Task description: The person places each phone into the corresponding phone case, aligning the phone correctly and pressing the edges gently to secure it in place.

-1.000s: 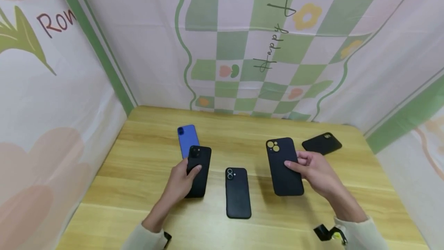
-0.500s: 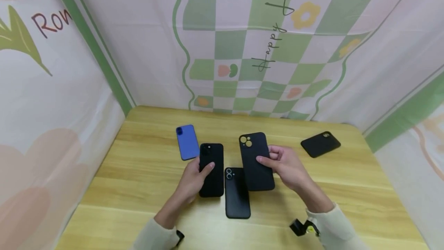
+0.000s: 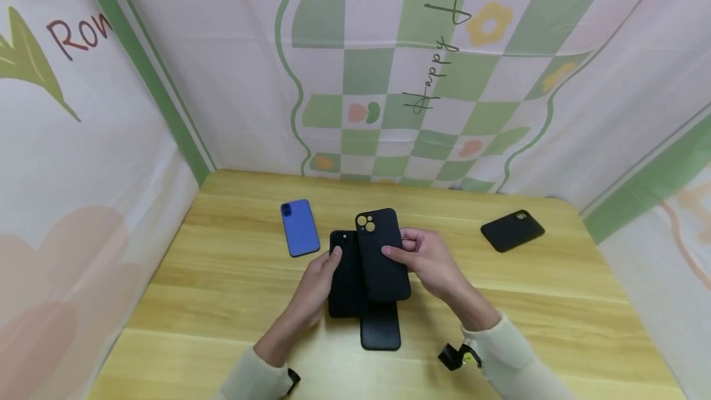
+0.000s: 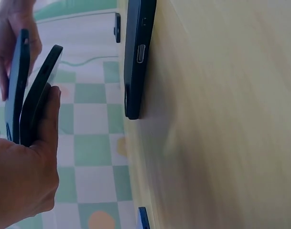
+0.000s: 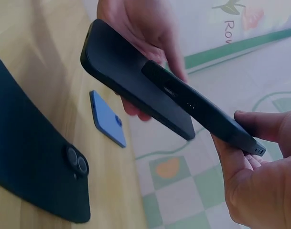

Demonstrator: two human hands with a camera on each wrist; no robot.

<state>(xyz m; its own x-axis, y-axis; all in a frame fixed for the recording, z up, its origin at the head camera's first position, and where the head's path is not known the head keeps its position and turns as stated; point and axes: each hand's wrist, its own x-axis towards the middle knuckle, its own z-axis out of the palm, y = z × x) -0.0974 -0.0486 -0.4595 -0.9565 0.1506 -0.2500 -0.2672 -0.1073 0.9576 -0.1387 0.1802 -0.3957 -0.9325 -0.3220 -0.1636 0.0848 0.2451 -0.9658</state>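
Observation:
My left hand [image 3: 311, 286] holds a black phone [image 3: 345, 286] above the table, thumb across its back near the camera corner. My right hand [image 3: 430, 261] pinches a black phone case [image 3: 383, 270] by its right side. Wood shows through the case's round camera cutouts. The case overlaps the right part of the held phone in the head view; in the right wrist view, the case [image 5: 202, 112] crosses in front of the phone [image 5: 131, 81]. Whether they touch, I cannot tell. Below them lies another black phone [image 3: 380, 330], its upper part hidden; its two camera rings [image 5: 77, 160] show in the right wrist view.
A blue phone [image 3: 300, 228] lies at the back left of the wooden table [image 3: 222, 264]. Toward the back right is a black phone case [image 3: 512, 231] with a camera cutout. Printed fabric [image 3: 372, 73] hangs behind the table and along both sides.
Both hands have drawn together: the left moved right with the black phone, the right moved left with the case. The case now overlaps the held phone, and both cover part of the phone lying below.

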